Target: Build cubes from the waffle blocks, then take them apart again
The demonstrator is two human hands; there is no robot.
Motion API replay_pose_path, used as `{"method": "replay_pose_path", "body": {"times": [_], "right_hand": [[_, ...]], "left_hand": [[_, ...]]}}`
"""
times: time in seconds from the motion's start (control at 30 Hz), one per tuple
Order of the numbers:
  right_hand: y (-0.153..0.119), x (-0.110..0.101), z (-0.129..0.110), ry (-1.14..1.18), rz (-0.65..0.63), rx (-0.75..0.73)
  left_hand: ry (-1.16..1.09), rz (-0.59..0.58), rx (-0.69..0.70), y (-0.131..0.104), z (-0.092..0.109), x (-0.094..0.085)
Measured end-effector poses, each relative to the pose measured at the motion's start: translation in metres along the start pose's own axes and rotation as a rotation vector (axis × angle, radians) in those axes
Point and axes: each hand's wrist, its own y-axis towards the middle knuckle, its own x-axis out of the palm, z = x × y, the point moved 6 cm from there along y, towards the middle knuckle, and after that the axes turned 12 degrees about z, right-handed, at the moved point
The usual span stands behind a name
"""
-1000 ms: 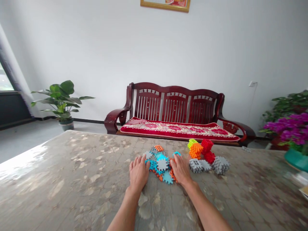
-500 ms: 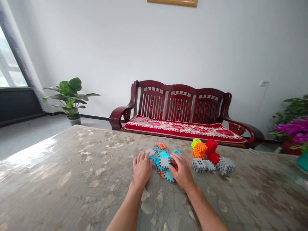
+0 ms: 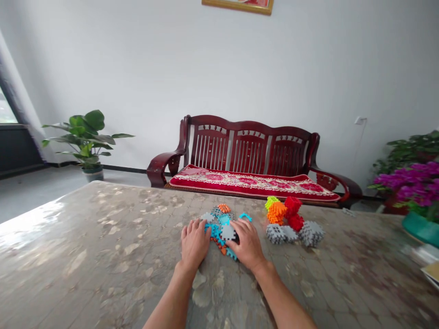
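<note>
A mixed pile of toothed plastic building tiles lies before me, with blue tiles (image 3: 213,231), a grey square tile (image 3: 227,232) and an orange tile (image 3: 224,208) among them. My left hand (image 3: 195,243) rests at the pile's left edge, fingers stretched out and holding nothing. At the right side, my right hand (image 3: 247,244) has its thumb and fingers at the edge of the grey square tile, pinching it. Its palm hides part of the pile. A light blue curved piece (image 3: 245,216) lies just beyond its fingers.
Sorted stacks stand to the right: yellow-green tiles (image 3: 272,202), orange tiles (image 3: 276,213), red tiles (image 3: 293,213) and grey tiles (image 3: 311,234). The patterned tabletop (image 3: 113,256) spreads around them. A wooden bench (image 3: 247,146) stands behind, and a flower pot (image 3: 420,228) at right.
The view has shifted slightly to the right. My right hand's thumb and fingers have closed in on the grey square tile. My left hand stays beside the pile.
</note>
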Motion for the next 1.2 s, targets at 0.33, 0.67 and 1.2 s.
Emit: {"method": "replay_pose_path", "body": {"times": [0.33, 0.67, 1.2], "right_hand": [[0.002, -0.035, 0.030, 0.050, 0.277, 0.169], [-0.008, -0.112, 0.127, -0.082, 0.508, 0.521], [-0.064, -0.114, 0.161, -0.293, 0.501, 0.610]], "left_hand": [[0.005, -0.008, 0.004, 0.001, -0.001, 0.000], [0.019, 0.001, 0.013, 0.002, -0.002, 0.002], [0.037, -0.005, 0.020, 0.002, 0.001, -0.003]]}}
